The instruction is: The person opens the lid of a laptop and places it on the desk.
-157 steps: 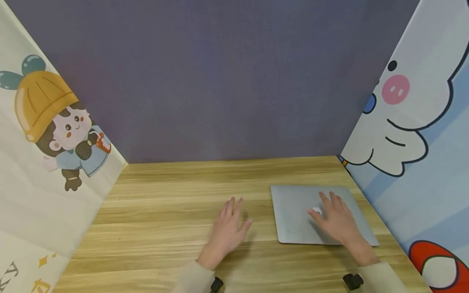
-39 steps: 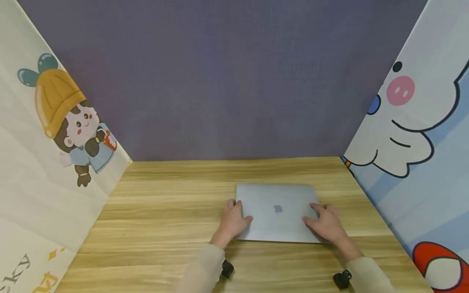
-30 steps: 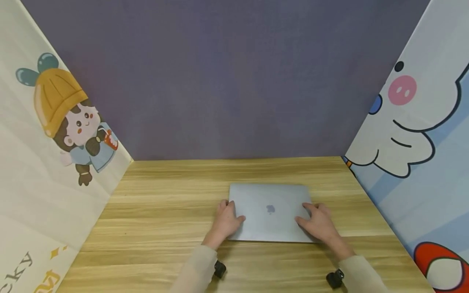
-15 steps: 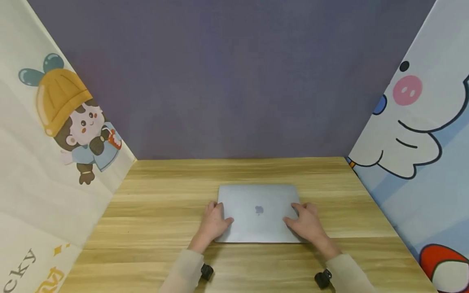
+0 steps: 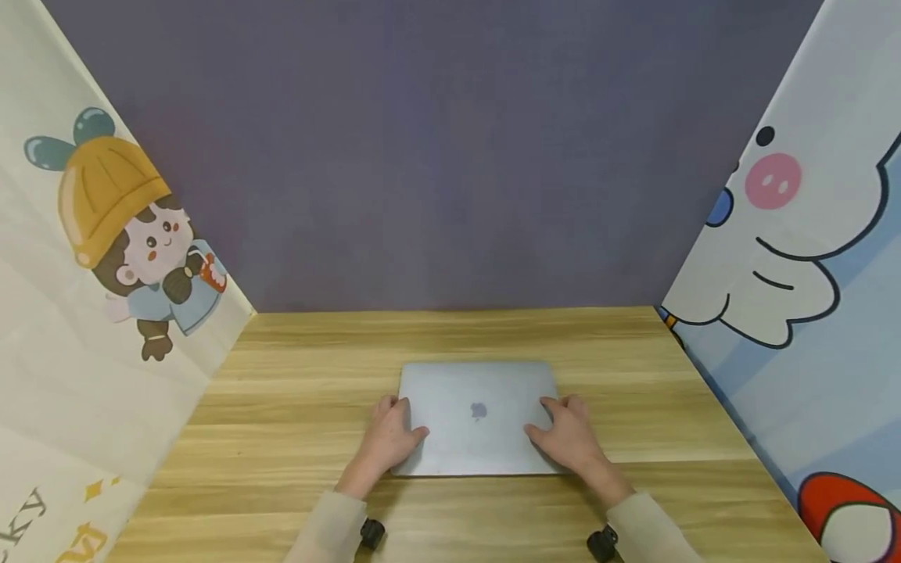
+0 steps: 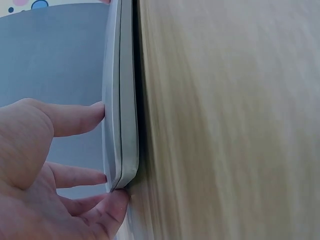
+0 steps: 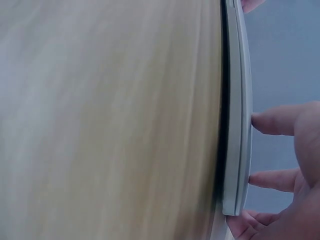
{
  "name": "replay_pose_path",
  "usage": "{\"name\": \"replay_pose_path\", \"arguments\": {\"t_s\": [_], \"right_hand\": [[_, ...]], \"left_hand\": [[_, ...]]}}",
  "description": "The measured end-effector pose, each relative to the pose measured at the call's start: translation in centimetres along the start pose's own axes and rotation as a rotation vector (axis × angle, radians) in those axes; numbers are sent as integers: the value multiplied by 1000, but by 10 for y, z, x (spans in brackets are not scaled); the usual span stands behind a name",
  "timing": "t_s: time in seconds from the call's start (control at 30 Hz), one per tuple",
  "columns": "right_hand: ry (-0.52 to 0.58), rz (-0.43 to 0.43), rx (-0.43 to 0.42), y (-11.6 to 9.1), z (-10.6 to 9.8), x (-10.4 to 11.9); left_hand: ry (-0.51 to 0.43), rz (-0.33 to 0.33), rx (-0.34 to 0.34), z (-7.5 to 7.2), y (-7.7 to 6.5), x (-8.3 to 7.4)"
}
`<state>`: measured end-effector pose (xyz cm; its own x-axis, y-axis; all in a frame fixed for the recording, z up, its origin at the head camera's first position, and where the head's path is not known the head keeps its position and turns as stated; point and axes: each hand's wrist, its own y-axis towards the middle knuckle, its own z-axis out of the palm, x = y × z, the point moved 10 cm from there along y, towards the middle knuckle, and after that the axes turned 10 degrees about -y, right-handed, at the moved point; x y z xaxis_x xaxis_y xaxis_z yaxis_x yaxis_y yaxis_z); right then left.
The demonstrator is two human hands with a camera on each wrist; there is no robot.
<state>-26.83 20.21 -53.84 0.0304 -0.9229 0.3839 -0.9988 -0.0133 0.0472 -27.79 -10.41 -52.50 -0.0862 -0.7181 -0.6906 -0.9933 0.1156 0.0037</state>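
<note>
A closed grey laptop (image 5: 479, 450) with an apple logo on its lid lies flat on the wooden table, front edge toward me. My left hand (image 5: 385, 439) grips its left side, thumb on the lid and other fingers along the side edge. On the opposite side my right hand (image 5: 572, 439) holds it the same way. In the left wrist view the laptop's edge (image 6: 128, 105) shows a thin seam, with the thumb (image 6: 75, 119) on the lid and a fingertip at the corner. The right wrist view shows the thumb (image 7: 277, 121) and a finger touching the lid.
The wooden table (image 5: 296, 407) is bounded by a dark grey back panel (image 5: 450, 156). A cartoon-printed white panel (image 5: 63, 375) stands at the left, a blue and white one (image 5: 831, 391) at the right. Small black cameras sit at both wrists.
Earlier the laptop lay at the right, my right hand over it and my left over bare table. Both hands now hold its sides, and it has slid left to the middle.
</note>
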Motion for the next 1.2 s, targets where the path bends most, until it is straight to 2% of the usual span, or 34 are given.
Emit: {"name": "replay_pose_path", "arguments": {"t_s": [0.33, 0.63, 0.77, 0.87, 1.0, 1.1, 1.2], "right_hand": [[-11, -20, -12, 5, 3, 16], [-3, -18, 20, 4, 5, 21], [-16, -54, 39, 0, 3, 22], [-78, -126, 34, -7, 1, 29], [-226, -302, 14, -20, 3, 52], [-313, -430, 13, -32, 10, 70], [-374, -502, 21, -40, 18, 83]], "left_hand": [[8, -13, -15, -13, -3, 12], [9, -16, -1, -14, -2, 19], [21, -5, 10, -15, -5, 19], [37, 13, 21, -17, -9, 16], [86, 56, 54, -18, -17, 13], [139, 95, 105, -16, -24, 12], [183, 129, 168, -11, -32, 13]]}}
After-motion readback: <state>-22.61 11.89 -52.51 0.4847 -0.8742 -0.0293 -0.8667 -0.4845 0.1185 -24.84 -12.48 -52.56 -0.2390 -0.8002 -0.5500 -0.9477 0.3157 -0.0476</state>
